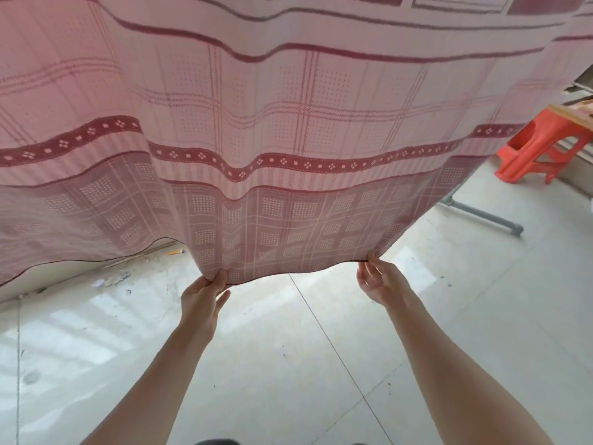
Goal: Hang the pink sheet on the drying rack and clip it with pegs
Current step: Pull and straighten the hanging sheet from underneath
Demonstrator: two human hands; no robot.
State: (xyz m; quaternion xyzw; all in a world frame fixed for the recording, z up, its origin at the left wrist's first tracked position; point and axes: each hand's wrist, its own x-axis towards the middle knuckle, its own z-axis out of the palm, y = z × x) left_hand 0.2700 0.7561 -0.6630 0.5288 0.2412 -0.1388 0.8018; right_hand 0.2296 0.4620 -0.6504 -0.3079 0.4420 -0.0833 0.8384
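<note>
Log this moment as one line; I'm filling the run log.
left hand: pinches hem | right hand: pinches hem | pink sheet: hanging | pegs: unseen

pink sheet (256,123): pale pink w/ fine dots, thin dark-red check lines, maroon stripes, maroon band w/ white diamonds; darker mauve plaid at hem. stool (539,152) bright orange-red. floor (321,364) pale grey tiles. rack foot (481,216) grey.

Two bare forearms of a person, seen from the wearer's own head. No sleeves, watch, bracelets or rings show on either arm. The left hand (205,297) and right hand (380,282) are ungloved, with short, unpainted nails. Midway between the two forearms, at the bottom edge, a small sliver of dark clothing (213,442) shows.
</note>
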